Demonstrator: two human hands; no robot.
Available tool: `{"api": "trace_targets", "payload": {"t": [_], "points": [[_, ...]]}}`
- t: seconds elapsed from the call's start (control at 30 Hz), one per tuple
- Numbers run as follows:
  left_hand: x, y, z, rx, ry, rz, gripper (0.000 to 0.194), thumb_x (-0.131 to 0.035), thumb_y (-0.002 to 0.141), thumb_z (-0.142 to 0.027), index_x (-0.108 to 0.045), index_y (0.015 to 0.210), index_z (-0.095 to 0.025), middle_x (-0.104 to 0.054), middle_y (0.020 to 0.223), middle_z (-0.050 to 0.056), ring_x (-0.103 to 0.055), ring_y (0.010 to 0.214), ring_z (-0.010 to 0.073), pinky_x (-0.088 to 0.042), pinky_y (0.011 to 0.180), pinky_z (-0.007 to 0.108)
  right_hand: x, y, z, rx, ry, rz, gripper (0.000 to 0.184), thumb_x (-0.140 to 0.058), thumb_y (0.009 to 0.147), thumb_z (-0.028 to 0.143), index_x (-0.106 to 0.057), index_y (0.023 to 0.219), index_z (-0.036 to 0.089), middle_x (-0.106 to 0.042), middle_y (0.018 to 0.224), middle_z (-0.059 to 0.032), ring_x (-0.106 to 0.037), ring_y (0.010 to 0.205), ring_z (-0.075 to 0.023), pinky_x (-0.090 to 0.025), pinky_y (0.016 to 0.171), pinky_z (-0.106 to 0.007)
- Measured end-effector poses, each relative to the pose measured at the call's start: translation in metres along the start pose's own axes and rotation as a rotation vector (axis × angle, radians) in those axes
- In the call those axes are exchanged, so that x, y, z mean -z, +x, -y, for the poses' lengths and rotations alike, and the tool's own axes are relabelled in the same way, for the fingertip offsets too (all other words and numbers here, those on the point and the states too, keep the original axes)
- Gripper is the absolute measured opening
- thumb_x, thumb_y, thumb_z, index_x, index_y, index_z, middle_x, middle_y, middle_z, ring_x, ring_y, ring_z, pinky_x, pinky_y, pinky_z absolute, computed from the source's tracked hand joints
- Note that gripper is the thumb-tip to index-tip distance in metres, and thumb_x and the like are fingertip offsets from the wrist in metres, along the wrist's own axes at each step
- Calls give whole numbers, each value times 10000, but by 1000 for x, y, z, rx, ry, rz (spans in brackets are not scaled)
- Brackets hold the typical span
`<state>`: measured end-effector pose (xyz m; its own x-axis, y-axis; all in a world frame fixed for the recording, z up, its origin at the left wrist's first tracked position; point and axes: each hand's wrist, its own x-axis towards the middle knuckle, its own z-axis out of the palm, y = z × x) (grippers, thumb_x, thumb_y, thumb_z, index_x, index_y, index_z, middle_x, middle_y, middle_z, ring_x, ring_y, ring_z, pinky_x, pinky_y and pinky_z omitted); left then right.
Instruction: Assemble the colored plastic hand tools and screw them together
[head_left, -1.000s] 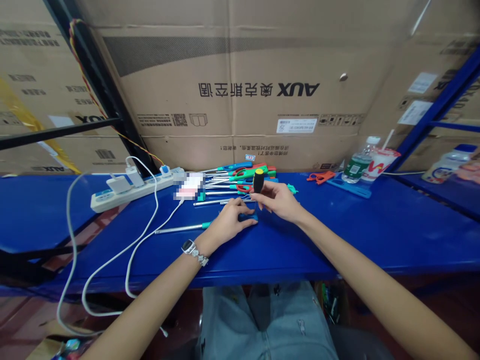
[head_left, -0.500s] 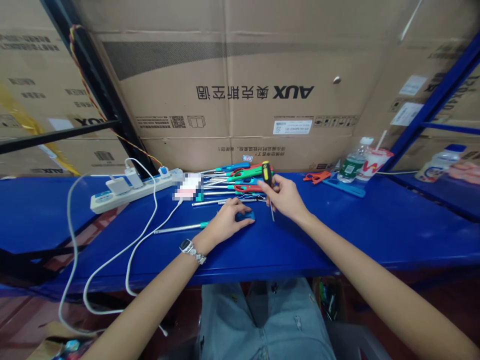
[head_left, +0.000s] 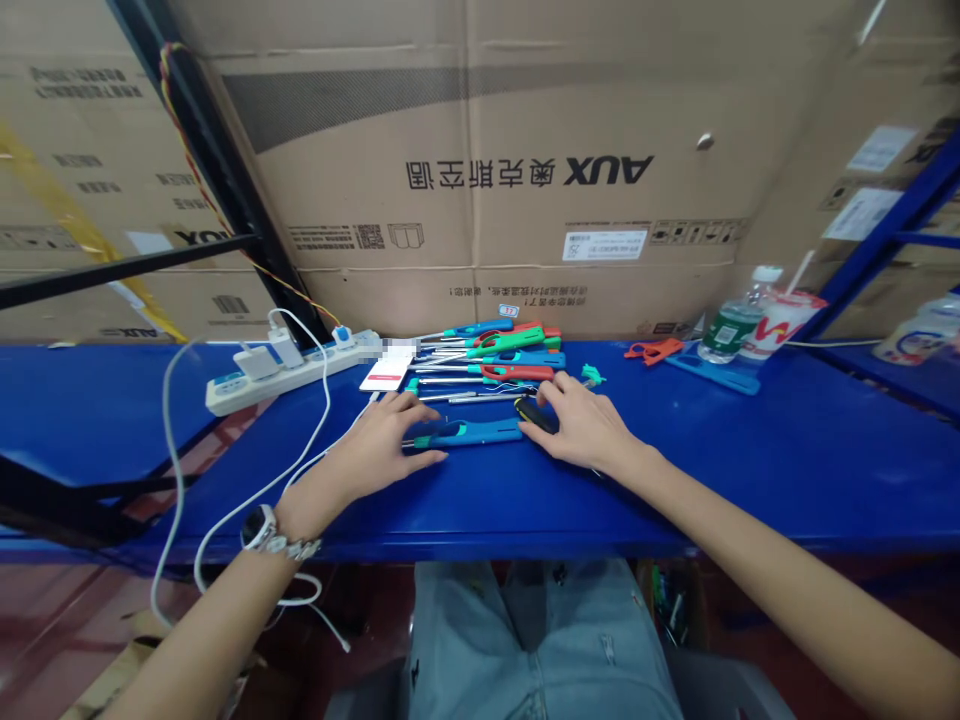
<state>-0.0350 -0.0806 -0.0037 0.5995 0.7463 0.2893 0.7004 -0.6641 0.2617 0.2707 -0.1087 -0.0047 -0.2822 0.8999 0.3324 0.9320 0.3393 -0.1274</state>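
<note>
The largest risk I see is the thin white cable [head_left: 324,455], which passes close by my left hand [head_left: 379,445]. If my wrist catches it, the flat white device [head_left: 386,370] at its end could be pulled across. Next is the pile of lighters [head_left: 511,343]: the fingers of my right hand [head_left: 589,425] are near its front edge, so one careless push could scatter the metal tubes. Then there is the blue lighter [head_left: 484,432], lying on the table [head_left: 720,440] between my hands. My left fingers are apart around its tube end, not clamped; whether they touch it, I cannot tell. A small knock might turn it, because nothing seems to fix it there. Last, my right fingers are closed on the handle of the screwdriver [head_left: 536,414]. Its shaft is mostly hidden by my hand, so a loose hold could let the tip scratch or slip.

As for materials, the big cardboard [head_left: 525,110] behind is brown and matt, with creases and printed letters. The table is blue, smooth and a little shiny. The power strip [head_left: 307,371] is long, white, probably of hard plastic. The lighter has a slim plastic handle with a loop and a narrow metallic tube. The screwdriver handle is short and rounded, black with yellow.
</note>
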Motion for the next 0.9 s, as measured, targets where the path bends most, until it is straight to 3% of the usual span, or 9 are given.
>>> {"api": "trace_targets", "payload": {"t": [0.07, 0.17, 0.3, 0.47, 0.57, 0.67, 0.8, 0.9], "points": [[1, -5, 8, 1, 55, 60, 315, -763, 857, -431, -725, 1095, -228, -651, 1097, 87, -606, 1052, 317, -489, 923, 490, -1, 6, 6, 200, 8, -25, 396, -668, 907, 535, -670, 1104, 191, -617, 1159, -151, -593, 1049, -319, -487, 821, -421], [-1, -5, 14, -10, 99, 109, 157, -709, 911, -333, -732, 1032, -235, -651, 1047, 73, -600, 1006, 294, -485, 890, 462, -8, 20, 14, 402, 19, 52, 339, -688, 924, 483, -706, 1128, 212, -618, 1169, -136, -553, 1126, -329, -448, 977, -489], [2, -5, 14, -29, 114, 71, 115, -672, 944, -316, -707, 1009, -227, -660, 1032, 63, -613, 1005, 286, -485, 894, 454, -15, 35, 13, 470, 82, 114, 255, -647, 975, 423, -697, 1080, 195, -664, 1157, -111, -564, 1135, -309, -423, 985, -471], [22, 6, 10, -104, 68, -81, 187, -586, 1007, -369, -665, 1054, -207, -663, 1056, 73, -640, 1000, 257, -513, 899, 422, 4, 45, -9, 478, 142, -14, 312, -586, 1015, 442, -641, 1192, 191, -719, 1145, -102, -617, 1083, -283, -379, 958, -452], [28, 38, 13, -160, 59, -96, 147, -570, 1007, -293, -660, 1067, -194, -668, 1029, 75, -648, 908, 225, -529, 834, 372, 21, 59, -29, 466, 102, -77, 312, -555, 1026, 446, -647, 1201, 204, -726, 1174, -103, -624, 1101, -292, -368, 950, -453], [25, 86, 24, -215, 72, -121, 163, -554, 994, -218, -672, 1099, -184, -678, 1039, 88, -660, 906, 223, -530, 835, 360, 29, 81, -55, 408, 56, -112, 307, -547, 1022, 432, -669, 1207, 220, -710, 1208, -109, -636, 1090, -292, -382, 933, -452], [10, 152, 41, -195, 122, -110, 197, -542, 957, -153, -699, 1075, -166, -677, 1021, 106, -671, 910, 238, -530, 839, 359, 22, 119, -88, 297, -5, -112, 333, -597, 984, 407, -686, 1233, 205, -681, 1207, -135, -644, 1082, -305, -411, 949, -466], [-3, 184, 52, -131, 123, -88, 236, -525, 912, -104, -708, 1043, -172, -689, 994, 100, -673, 924, 242, -530, 837, 348, 10, 145, -107, 220, 6, -61, 333, -620, 964, 371, -693, 1242, 202, -669, 1188, -139, -644, 1086, -306, -433, 983, -474]]}}
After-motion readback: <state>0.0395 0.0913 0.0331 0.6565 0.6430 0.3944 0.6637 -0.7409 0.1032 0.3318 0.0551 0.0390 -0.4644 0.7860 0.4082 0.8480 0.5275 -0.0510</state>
